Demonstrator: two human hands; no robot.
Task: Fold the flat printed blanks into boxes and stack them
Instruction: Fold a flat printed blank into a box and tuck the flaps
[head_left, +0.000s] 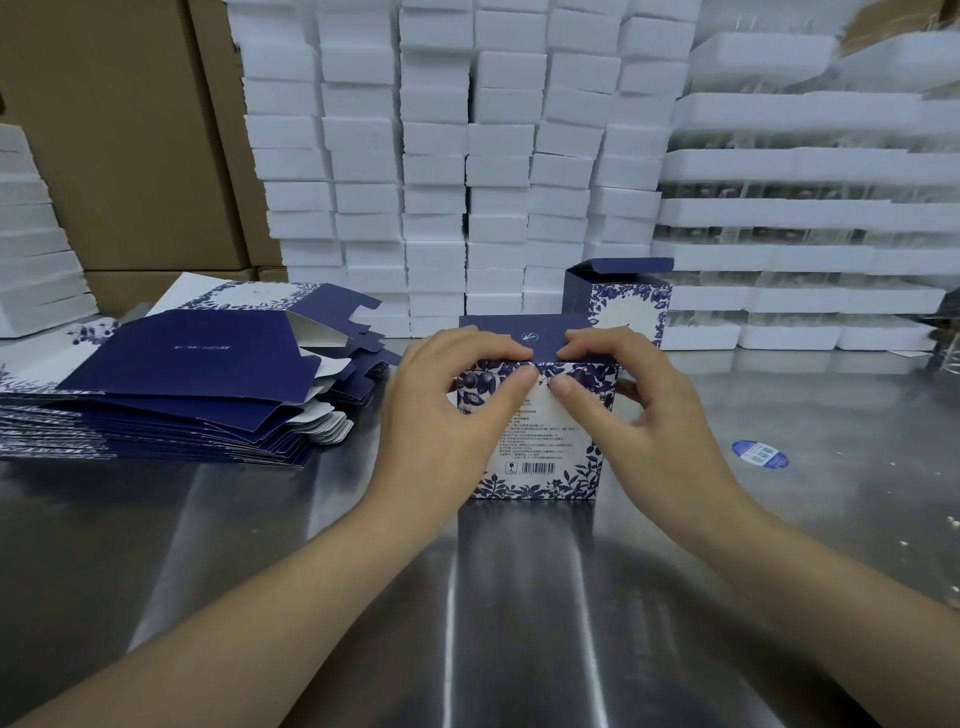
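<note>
box (540, 447) stands upright in the middle of the steel table (519, 597), navy lid flap on top | left hand (447, 410) grips its top edge, thumb on the front face, fingers over the flap | right hand (639, 410) grips the same edge likewise | flat blanks (171, 384) piled at left | second box (623, 301) just behind, lid open

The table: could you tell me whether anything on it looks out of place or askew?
A blue sticker lies loose on the table, right of the held box. The pile of blanks is fanned unevenly, its top blank half opened. White crumbs dot the right edge.
</note>
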